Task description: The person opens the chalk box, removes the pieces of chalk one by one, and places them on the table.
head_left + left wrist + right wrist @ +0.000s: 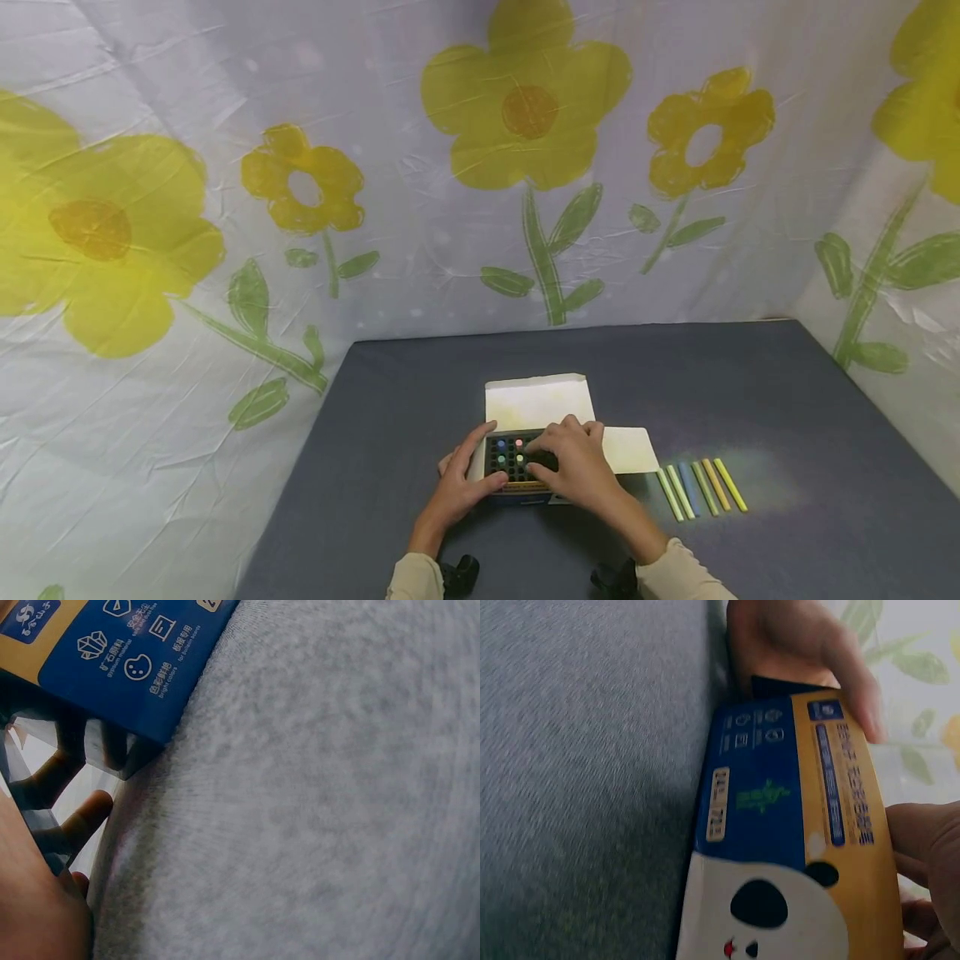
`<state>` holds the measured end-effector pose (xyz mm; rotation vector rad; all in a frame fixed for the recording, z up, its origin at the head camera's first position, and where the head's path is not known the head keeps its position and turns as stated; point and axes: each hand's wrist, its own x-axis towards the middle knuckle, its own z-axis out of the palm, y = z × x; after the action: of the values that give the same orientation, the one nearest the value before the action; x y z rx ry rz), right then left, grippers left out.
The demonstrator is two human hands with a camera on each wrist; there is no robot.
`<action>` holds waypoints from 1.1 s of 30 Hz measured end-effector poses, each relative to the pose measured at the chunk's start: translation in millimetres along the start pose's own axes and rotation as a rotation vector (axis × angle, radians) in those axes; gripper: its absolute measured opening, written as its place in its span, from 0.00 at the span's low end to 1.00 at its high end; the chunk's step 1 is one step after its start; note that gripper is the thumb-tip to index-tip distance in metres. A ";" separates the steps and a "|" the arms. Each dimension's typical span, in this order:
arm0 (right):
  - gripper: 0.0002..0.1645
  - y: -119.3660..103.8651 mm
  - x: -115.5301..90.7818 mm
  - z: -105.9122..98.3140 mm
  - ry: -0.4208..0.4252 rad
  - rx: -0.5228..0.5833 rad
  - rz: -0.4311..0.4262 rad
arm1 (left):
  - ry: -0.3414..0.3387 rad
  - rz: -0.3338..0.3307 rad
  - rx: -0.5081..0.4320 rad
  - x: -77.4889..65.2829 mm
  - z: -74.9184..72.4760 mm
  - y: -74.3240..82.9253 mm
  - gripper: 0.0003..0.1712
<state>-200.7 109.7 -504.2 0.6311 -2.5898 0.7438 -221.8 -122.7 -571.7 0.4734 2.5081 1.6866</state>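
Note:
A blue and yellow chalk box stands on the table with its flaps folded out; a panda is printed on its front in the right wrist view. My left hand grips its left end, thumb on the front edge and fingers behind. Inside the black holder show ends of a blue chalk, a pink chalk, a green chalk and a pale chalk. Over the holder's right half, my right hand has thumb and index fingertips apart, just right of the pale chalk; its other fingers are partly hidden.
Right of the box, several chalk sticks lie side by side in a row. A white back flap and a side flap spread from the box. Flower-printed cloth hangs behind the dark table.

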 end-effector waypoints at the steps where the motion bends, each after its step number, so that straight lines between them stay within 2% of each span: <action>1: 0.14 -1.0 0.8 1.3 -0.005 -0.004 0.002 | -0.002 -0.001 -0.001 0.1 -0.1 -0.1 0.44; 11: 0.11 -4.8 4.1 8.0 -0.032 -0.018 0.026 | 0.002 -0.016 -0.019 -0.7 0.9 1.6 0.45; 20: 0.11 -6.6 5.8 13.7 0.008 -0.054 0.005 | 0.002 -0.016 -0.025 1.1 -0.1 0.8 0.45; 26: 0.11 -6.8 7.0 14.2 -0.003 -0.057 0.020 | 0.018 -0.034 -0.005 1.7 0.3 1.2 0.45; 33: 0.10 -6.2 6.2 14.3 -0.011 -0.041 0.026 | 0.020 -0.042 -0.024 0.8 0.9 2.2 0.44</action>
<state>-205.9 94.9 -510.2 0.5917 -2.6208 0.6954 -221.8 -120.9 -569.9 0.4006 2.4900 1.7124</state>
